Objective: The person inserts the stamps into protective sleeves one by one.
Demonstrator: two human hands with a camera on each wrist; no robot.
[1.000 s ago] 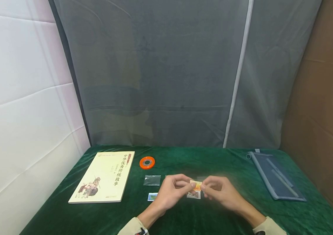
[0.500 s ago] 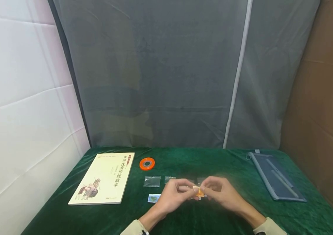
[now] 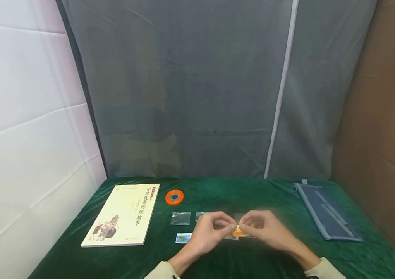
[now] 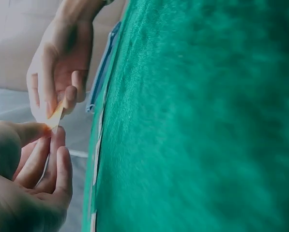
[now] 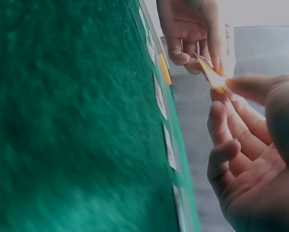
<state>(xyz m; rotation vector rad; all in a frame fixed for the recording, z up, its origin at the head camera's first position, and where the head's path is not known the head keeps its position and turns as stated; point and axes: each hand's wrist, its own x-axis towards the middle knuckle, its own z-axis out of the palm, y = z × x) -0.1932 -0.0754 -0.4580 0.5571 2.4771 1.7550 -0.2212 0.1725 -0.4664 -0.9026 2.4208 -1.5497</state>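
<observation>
Both hands pinch a small yellow-orange stamp (image 3: 238,232), one at each side, raised over the table. My left hand (image 3: 207,235) holds its left edge between thumb and fingers. The right hand (image 3: 269,231) grips the opposite edge. In the left wrist view the stamp (image 4: 56,117) appears nearly edge-on, and it looks slightly bent in the right wrist view (image 5: 213,76). Beneath the hands lies a pale stamp (image 3: 231,238), mostly hidden. A blue-green stamp (image 3: 183,238) lies left of the left wrist.
Small clear plastic sleeves, one at the left (image 3: 181,218), lie in a row behind the stamps. An orange tape roll (image 3: 174,197) is farther back. A cream book (image 3: 122,215) lies at the left, a blue zip pouch (image 3: 327,211) at the right, all on green cloth (image 3: 169,263).
The stamp between the hands has come down a little and tilted, so less of its face shows. The left hand has shifted slightly right, and the fingertips are closer together.
</observation>
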